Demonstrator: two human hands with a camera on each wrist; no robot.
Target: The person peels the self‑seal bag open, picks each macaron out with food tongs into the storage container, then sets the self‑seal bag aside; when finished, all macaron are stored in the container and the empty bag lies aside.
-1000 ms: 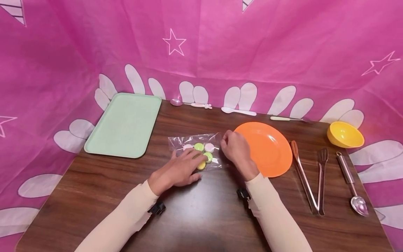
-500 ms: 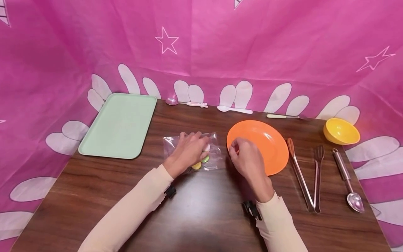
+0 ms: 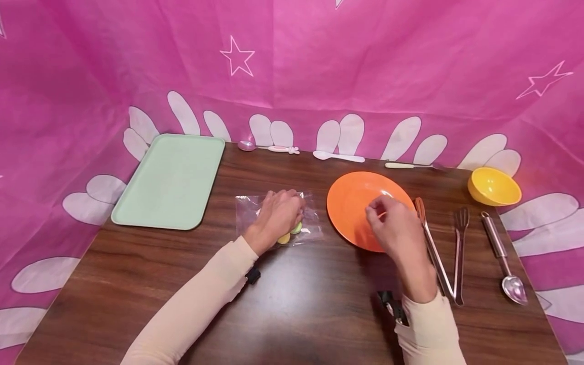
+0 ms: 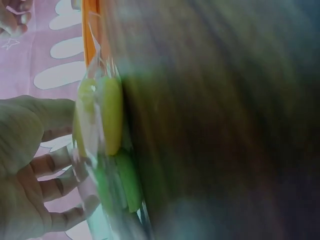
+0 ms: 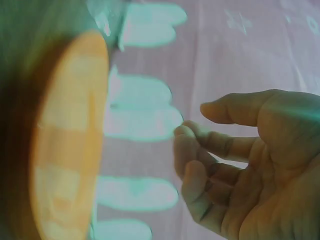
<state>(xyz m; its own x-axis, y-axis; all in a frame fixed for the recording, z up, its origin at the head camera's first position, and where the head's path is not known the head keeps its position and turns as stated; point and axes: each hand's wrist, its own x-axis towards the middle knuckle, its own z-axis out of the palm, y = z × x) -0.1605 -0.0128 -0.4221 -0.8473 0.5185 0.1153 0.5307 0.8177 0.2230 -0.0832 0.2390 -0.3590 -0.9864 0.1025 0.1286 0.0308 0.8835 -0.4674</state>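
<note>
Since the frame half a second ago, the right hand (image 3: pixel 396 228) has slid rightward from the near left rim of the orange plate (image 3: pixel 351 203) to hover over its lower right part, close to the tongs (image 3: pixel 438 253). Its fingers are loosely curled with thumb near fingertips, and the right wrist view shows the palm (image 5: pixel 260 165) bare, holding nothing. The left hand (image 3: pixel 278 215) has stayed where it was, lying on the clear plastic bag (image 3: pixel 246 210) at the centre of the desk (image 3: pixel 292 299), fingers bent over the round sweets inside.

That hand hides most of the bag's contents: in the head view only a yellow piece (image 3: pixel 284 238) and a green piece (image 3: pixel 296 228) peek out below the knuckles. The left wrist view is blurred, yet it shows the same yellow (image 4: pixel 107 120) and green (image 4: pixel 125 182) discs under crinkled film, with the fingers (image 4: pixel 50 165) spread against the bag; whether they pinch the plastic or merely press on it cannot be told.

At the upper left of the desk lies a pale green tray (image 3: pixel 169 180). Along the far edge are a small pink spoon (image 3: pixel 266 147), a white spoon (image 3: pixel 337 157) and a white-handled utensil (image 3: pixel 410 165) whose far end is too dim to make out. At the right stand a yellow bowl (image 3: pixel 494 186) and a metal scoop (image 3: pixel 504 263). Both sleeves are cut off by the lower edge of the frame.
</note>
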